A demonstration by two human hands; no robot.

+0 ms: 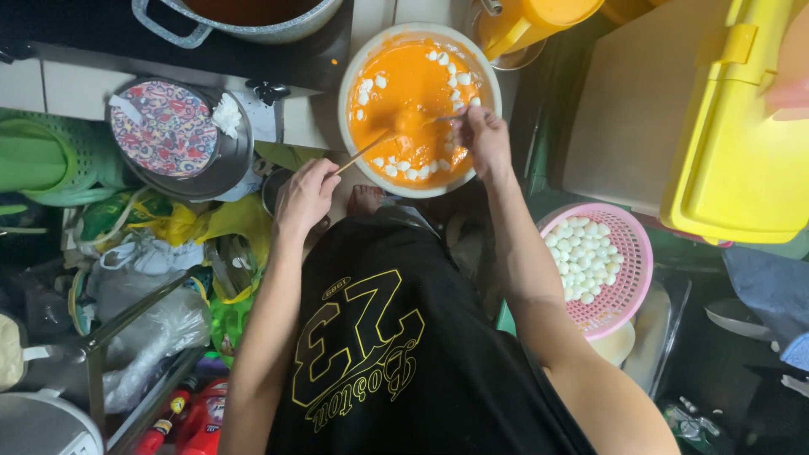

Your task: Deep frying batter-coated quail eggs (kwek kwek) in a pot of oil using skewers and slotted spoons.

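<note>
Your left hand (305,195) is closed around the near end of a thin wooden stick (364,152). The stick goes up and to the right from your fingers, over the rim, and its far end is inside the orange batter (409,93). Your right hand (482,139) is at the right edge of the white bowl (347,84), with the fingers bent down at the batter; they seem to pinch a second thin utensil, but it is blurred and you cannot tell exactly what it is.

The bowl stands in front of you on the counter, and it is full of the orange batter. Small white eggs (372,84) float in it, mostly near the top rim and along the bottom rim.

To your right, lower than the bowl, a pink basket (636,261) holds many more peeled white eggs. Above this basket there is a yellow box (733,143) with a lid. To your left, a round metal tray (240,160) carries a patterned cloth disc. Behind it, at the top, a grey pot (253,32) sits on the stove. A yellow pitcher (527,21) stands just beside the bowl's top right rim.
</note>
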